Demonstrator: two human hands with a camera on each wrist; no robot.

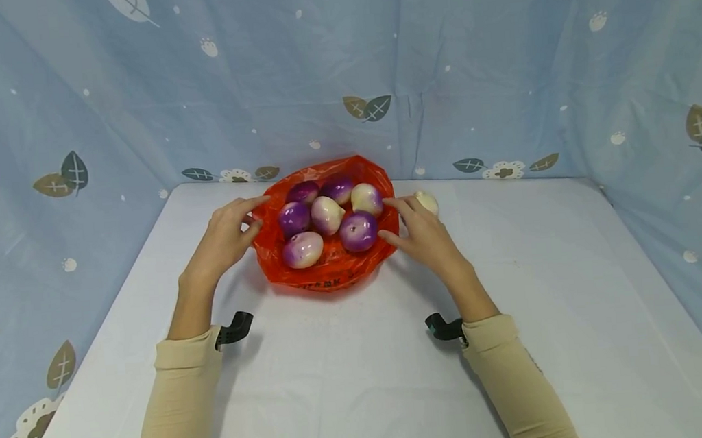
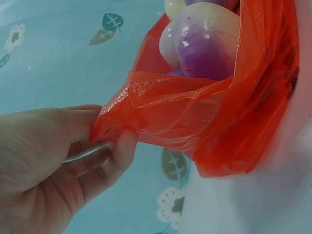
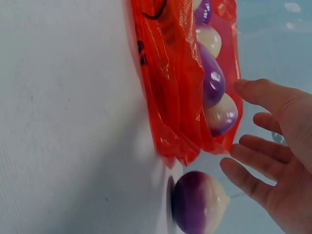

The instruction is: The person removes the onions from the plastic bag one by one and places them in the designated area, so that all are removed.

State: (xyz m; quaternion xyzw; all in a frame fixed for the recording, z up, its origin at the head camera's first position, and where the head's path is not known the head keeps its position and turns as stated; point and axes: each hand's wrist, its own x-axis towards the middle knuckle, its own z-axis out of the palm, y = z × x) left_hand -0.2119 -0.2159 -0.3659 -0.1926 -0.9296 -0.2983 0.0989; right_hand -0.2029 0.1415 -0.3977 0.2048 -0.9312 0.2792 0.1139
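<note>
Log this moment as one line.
left hand: touching red bag | right hand: at opposite side | onions: seven visible in bag | loose onion: on table

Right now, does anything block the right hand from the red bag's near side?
Nothing visible stands between the right hand and the red bag. The loose bulb sits outside, beyond that hand, rather than between them.

Seven purple-white onions (image 1: pixel 359 231) in one red bag (image 1: pixel 270 253); one more onion (image 3: pixel 199 202) outside; two black wrist cameras (image 1: pixel 234 329).
</note>
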